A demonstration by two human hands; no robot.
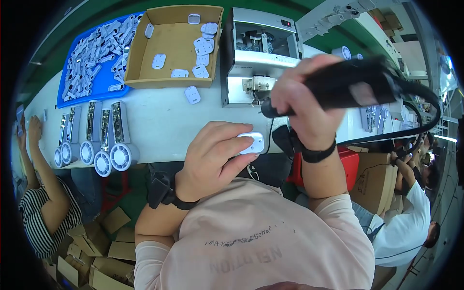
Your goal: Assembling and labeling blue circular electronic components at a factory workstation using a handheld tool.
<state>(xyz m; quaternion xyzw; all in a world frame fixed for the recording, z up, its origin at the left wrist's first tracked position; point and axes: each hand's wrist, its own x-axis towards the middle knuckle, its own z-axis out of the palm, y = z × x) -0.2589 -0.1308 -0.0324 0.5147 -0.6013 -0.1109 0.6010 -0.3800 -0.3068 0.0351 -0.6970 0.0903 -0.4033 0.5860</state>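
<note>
Between the fingers and thumb of my left hand (215, 152) is a small white rounded plastic piece (253, 143) with small holes in its face, held at the table's front edge. My right hand (309, 94) is wrapped round a black corded electric screwdriver (345, 82). The tool lies nearly level, its tip pointing left and standing apart from the white piece. Behind that tip stands a silver and black screw feeder (263, 58) with a clear window and a small red display. One more white plastic piece (192, 95) lies on the table beyond my left hand.
A cardboard tray (169, 46) holds several white pieces. Left of it, a blue tray (92, 65) is heaped with white parts. Several handheld fans (124, 155) with exposed circuit boards lie front left. The screwdriver's cable (427, 126) loops right. Co-workers sit on both sides.
</note>
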